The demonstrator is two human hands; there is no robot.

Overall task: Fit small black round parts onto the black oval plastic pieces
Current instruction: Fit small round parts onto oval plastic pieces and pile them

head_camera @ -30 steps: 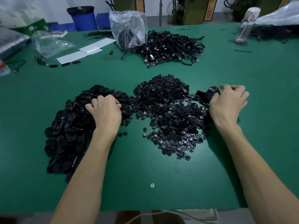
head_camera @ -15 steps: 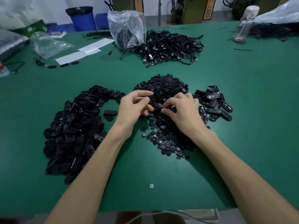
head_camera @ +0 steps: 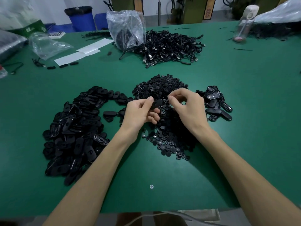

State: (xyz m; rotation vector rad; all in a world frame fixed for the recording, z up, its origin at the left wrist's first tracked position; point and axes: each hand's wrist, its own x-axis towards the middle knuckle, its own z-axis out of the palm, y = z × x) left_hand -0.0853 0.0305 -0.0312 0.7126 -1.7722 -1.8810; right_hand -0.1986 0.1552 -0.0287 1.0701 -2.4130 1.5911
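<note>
My left hand (head_camera: 140,111) grips a black oval plastic piece (head_camera: 156,103) between thumb and fingers, above the middle of the table. Just right of it, my right hand (head_camera: 187,106) pinches a small black round part (head_camera: 165,100) at the oval's end. Under both hands spreads a heap of small round parts (head_camera: 162,88). A big pile of oval pieces (head_camera: 75,131) lies to the left. A smaller cluster of oval pieces (head_camera: 215,105) lies to the right.
The green table (head_camera: 244,128) carries a tangle of black cables (head_camera: 169,46) and a clear plastic bag (head_camera: 127,28) at the back. White paper sheets (head_camera: 83,53) and another bag (head_camera: 45,44) lie back left. A bottle (head_camera: 244,23) stands back right. A screw head (head_camera: 151,186) sits near the front edge.
My left hand came from the left pile to the centre with an oval piece. My right hand left the right cluster, took a round part from the heap and raised it to the oval.
</note>
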